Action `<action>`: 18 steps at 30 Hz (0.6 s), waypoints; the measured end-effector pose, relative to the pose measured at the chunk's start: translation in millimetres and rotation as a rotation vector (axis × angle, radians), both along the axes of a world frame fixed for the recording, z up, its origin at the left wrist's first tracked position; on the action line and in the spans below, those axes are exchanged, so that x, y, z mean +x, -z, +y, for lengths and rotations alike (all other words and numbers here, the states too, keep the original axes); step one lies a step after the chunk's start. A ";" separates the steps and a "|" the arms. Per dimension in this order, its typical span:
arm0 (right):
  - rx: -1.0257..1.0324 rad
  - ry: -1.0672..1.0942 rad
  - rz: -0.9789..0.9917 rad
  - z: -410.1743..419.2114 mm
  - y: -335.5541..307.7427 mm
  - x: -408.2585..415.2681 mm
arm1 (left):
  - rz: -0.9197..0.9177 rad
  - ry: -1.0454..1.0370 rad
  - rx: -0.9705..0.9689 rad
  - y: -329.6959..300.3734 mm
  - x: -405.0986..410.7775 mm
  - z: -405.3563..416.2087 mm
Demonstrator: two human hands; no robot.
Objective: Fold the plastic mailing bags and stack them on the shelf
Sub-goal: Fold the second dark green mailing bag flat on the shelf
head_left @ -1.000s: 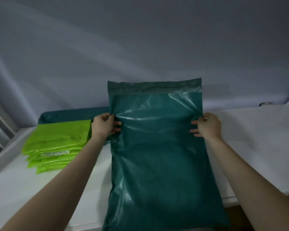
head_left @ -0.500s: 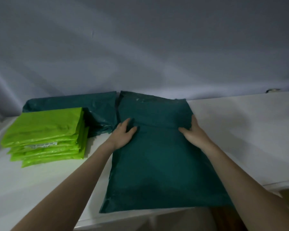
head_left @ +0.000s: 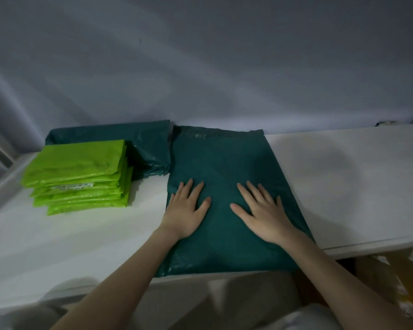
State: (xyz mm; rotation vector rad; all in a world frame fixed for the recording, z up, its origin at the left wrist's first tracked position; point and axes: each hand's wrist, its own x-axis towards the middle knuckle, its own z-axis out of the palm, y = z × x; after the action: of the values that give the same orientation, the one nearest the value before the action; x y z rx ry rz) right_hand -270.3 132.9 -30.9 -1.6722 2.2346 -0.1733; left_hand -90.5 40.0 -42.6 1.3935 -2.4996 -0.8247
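Two bare hands lie flat on a large dark green plastic mailing bag (head_left: 221,163) spread on the white shelf (head_left: 343,182), its near edge reaching the shelf's front lip. The left hand (head_left: 185,210) presses the bag near its left edge and the right hand (head_left: 264,213) presses just right of the middle; on both, the fingers (head_left: 253,195) are straight, spread and released, gripping nothing, with the plastic directly beneath palms and fingertips. Judging by its sheen and the soft creases at the near left corner, the bag looks thin, light, limp and slippery, so it would likely slide on the smooth shelf and spring open unless held down. A sensible hold seems to be a pinch at the two near corners or along the side edges, bringing one end over the other and then flattening the crease. To the left, touching or nearly touching it, sits a folded dark green plastic bag pile (head_left: 119,141), and in front of that a stack of folded lime green plastic mailing bags (head_left: 79,175), one bearing a white label.
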 end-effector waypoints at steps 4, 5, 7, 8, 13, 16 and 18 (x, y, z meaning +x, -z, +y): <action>-0.004 0.004 0.029 -0.2 0.9 -0.4 | 0.004 -0.023 0.011 0.6 -0.4 2.1; -0.005 0.002 0.056 0.1 -0.9 -0.6 | -0.022 -0.022 -0.003 -0.8 -0.4 2.0; -0.002 -0.006 0.128 0.9 -5.8 -1.7 | -0.123 -0.016 -0.060 -5.8 -0.4 -0.5; -0.003 -0.008 0.162 0.7 -8.6 -2.6 | -0.177 -0.017 -0.081 -9.6 -0.9 -3.0; -0.161 0.049 0.133 -23.4 -17.6 -14.4 | -0.163 -0.113 -0.158 -25.5 -15.3 -31.5; -0.249 0.034 0.101 -56.2 -16.8 -32.2 | -0.028 -0.115 -0.231 -21.2 -36.6 -59.7; -0.217 0.034 0.106 -82.5 -12.7 -42.4 | -0.034 -0.065 -0.258 -15.1 -53.8 -78.3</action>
State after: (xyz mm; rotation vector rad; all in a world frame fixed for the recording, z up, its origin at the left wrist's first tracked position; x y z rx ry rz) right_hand -312.7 50.4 -18.3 -1.7918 2.3973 -0.3547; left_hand -144.3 -38.2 -27.5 1.4001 -2.4646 -0.4504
